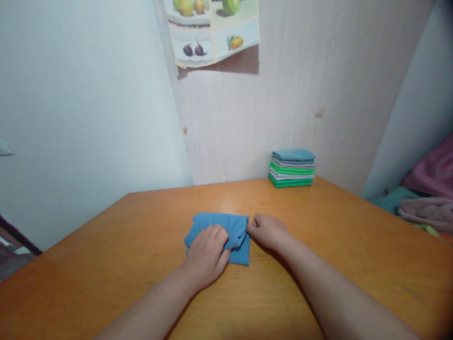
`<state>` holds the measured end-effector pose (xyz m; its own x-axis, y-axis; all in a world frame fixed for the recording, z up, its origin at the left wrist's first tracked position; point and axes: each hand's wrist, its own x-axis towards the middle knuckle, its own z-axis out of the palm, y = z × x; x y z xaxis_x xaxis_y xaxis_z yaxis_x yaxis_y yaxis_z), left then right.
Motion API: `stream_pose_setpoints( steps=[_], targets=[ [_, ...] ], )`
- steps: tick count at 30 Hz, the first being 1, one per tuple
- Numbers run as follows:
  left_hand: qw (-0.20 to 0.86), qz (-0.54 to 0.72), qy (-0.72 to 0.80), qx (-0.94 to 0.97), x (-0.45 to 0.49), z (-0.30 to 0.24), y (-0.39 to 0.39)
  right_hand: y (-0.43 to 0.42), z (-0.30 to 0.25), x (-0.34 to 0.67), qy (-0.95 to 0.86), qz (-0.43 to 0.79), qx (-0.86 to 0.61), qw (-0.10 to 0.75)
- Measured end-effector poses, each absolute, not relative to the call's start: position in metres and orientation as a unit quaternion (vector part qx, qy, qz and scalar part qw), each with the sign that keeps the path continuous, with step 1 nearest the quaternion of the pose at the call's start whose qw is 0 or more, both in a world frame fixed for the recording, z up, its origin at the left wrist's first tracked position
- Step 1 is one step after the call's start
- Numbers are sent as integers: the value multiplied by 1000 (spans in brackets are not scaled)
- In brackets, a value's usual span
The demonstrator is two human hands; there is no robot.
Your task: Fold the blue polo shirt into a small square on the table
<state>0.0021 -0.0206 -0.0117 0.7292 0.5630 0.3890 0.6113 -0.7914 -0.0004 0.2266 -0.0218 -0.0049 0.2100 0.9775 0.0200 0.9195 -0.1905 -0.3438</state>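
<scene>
A blue cloth (219,225), folded into a small rectangle, lies on the orange wooden table (318,245) near its middle. My left hand (207,255) rests on top of the cloth with its fingers curled and pressed down on the fabric. My right hand (267,231) is at the cloth's right edge, fingers closed in a pinch on the fold there. Both forearms reach in from the bottom of the view.
A neat stack of folded cloths (292,168), blue, green and grey, stands at the table's far edge against a pale wooden panel. A fruit poster (212,28) hangs above. Pink and grey fabrics (430,198) lie piled off the table at right.
</scene>
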Motion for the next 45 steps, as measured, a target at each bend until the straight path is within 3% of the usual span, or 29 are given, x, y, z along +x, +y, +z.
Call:
stream_pose_setpoints(
  steps=[7,19,21,24,28,33,37,45],
  targets=[
    [70,-198,-216,-954,2,-12,-19,-18,-8,225,-604,81,-780,141],
    [65,-172,-205,-961,4,-12,-21,-16,-14,230,-612,81,-772,153],
    [50,-168,-212,-961,4,-10,-22,-18,-13,232,-605,75,-771,182],
    [33,-166,-214,-962,4,-8,-23,-25,-8,228,-599,56,-743,293],
    [13,-174,-226,-958,5,-8,-23,-43,3,211,-708,110,-572,399],
    [-37,-201,-269,-941,2,-10,-21,-61,8,198,-782,201,-500,314],
    [-55,-200,-293,-933,-4,-5,-19,-62,4,200,-798,187,-516,251],
    [-17,-172,-325,-930,-31,13,-7,-58,0,204,-827,147,-490,231]
  ],
)
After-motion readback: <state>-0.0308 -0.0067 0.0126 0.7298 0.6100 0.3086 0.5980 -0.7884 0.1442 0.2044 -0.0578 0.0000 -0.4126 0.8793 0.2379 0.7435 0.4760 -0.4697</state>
